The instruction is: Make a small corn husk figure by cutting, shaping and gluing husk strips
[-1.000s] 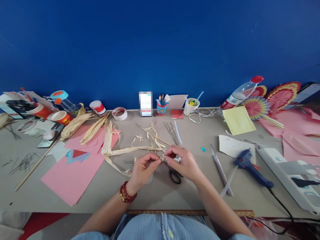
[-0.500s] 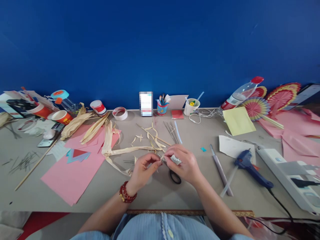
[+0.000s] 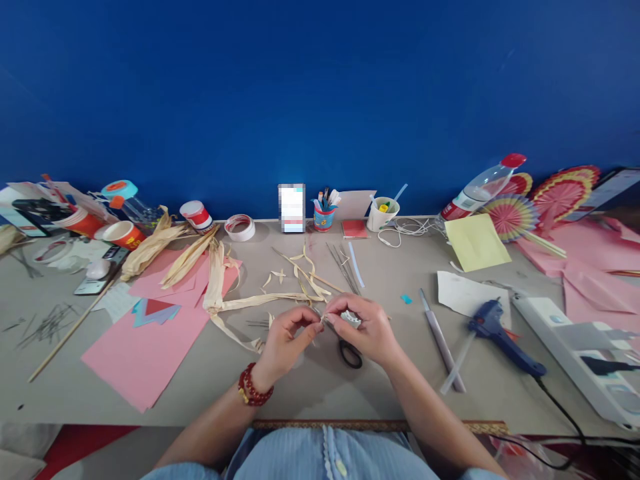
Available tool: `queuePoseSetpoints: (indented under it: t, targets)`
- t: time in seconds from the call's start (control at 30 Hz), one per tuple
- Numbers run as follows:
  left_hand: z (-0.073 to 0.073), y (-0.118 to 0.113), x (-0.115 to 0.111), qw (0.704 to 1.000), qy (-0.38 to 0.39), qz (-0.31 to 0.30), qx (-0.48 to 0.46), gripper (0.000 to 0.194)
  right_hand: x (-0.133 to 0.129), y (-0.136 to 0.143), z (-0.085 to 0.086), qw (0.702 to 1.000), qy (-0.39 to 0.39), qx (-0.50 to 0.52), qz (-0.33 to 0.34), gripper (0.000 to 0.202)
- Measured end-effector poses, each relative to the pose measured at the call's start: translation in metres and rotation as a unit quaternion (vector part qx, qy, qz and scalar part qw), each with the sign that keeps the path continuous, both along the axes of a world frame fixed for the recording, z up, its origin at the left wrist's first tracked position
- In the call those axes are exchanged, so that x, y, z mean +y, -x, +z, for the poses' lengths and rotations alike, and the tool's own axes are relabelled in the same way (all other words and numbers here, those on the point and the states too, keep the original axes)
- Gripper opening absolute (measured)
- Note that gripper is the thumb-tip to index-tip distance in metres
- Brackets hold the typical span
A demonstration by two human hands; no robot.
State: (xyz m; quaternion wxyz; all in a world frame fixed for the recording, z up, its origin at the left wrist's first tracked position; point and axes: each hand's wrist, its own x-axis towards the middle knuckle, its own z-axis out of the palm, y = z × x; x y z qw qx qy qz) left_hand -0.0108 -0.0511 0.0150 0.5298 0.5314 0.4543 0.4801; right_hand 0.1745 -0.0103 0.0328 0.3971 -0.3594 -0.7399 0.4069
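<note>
My left hand (image 3: 290, 339), with a red bead bracelet (image 3: 255, 385) at its wrist, pinches a small pale husk piece at its fingertips. My right hand (image 3: 364, 328) meets it from the other side, thumb and index finger closed on the same small piece. Just below the right fingers shows the black handle of scissors (image 3: 351, 355), the rest of them partly hidden. Beyond the hands lie thin husk strips (image 3: 273, 298) and thin wires (image 3: 341, 265). A larger dried husk (image 3: 215, 277) lies to the left.
Pink paper (image 3: 147, 353), a thin stick (image 3: 70, 341) and a wire pile (image 3: 49, 325) are at left. A glue gun (image 3: 505, 337), a purple-handled cutter (image 3: 443, 343) and a power strip (image 3: 565, 353) lie at right. Tape (image 3: 240, 228), a phone (image 3: 292, 208) and cups stand at the back.
The right fingers have shifted slightly left and turned a little around the small piece. The left hand has hardly moved.
</note>
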Motion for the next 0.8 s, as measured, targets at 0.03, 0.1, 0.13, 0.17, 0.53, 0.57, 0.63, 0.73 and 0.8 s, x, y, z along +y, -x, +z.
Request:
queuePoseSetpoints:
  t: [0.03, 0.1, 0.13, 0.17, 0.53, 0.57, 0.63, 0.73, 0.8]
  targets:
    - [0.0, 0.0, 0.0, 1.0, -0.001, 0.002, 0.0, 0.022, 0.0, 0.0, -0.001, 1.0, 0.008, 0.002, -0.004, 0.007]
    - [0.001, 0.0, 0.0, 1.0, 0.001, 0.008, 0.002, 0.022, 0.0, 0.0, -0.002, 1.0, 0.025, 0.007, -0.013, 0.007]
    - [0.001, -0.001, 0.0, 1.0, 0.002, 0.011, 0.003, 0.022, 0.0, 0.001, -0.002, 0.999, 0.033, 0.011, -0.016, 0.008]
    - [0.001, -0.001, 0.0, 1.0, 0.002, 0.013, 0.003, 0.023, -0.001, 0.001, -0.003, 0.999, 0.041, 0.015, -0.018, 0.008]
    - [-0.001, -0.001, -0.001, 1.0, 0.0, 0.013, -0.016, 0.021, -0.009, 0.008, -0.008, 0.988, 0.105, 0.105, -0.035, 0.013]
    - [-0.001, -0.001, -0.001, 1.0, 0.0, 0.013, -0.017, 0.021, -0.01, 0.009, -0.008, 0.988, 0.109, 0.105, -0.036, 0.014]
    - [-0.002, -0.001, -0.001, 1.0, -0.001, 0.015, -0.016, 0.022, -0.01, 0.009, -0.008, 0.987, 0.12, 0.106, -0.035, 0.016]
    - [-0.001, -0.001, -0.001, 1.0, 0.002, 0.018, -0.012, 0.022, -0.01, 0.009, -0.009, 0.984, 0.137, 0.114, -0.031, 0.018]
    - [-0.001, 0.0, 0.0, 1.0, 0.005, 0.016, -0.01, 0.023, -0.01, 0.009, -0.009, 0.981, 0.146, 0.121, -0.032, 0.019]
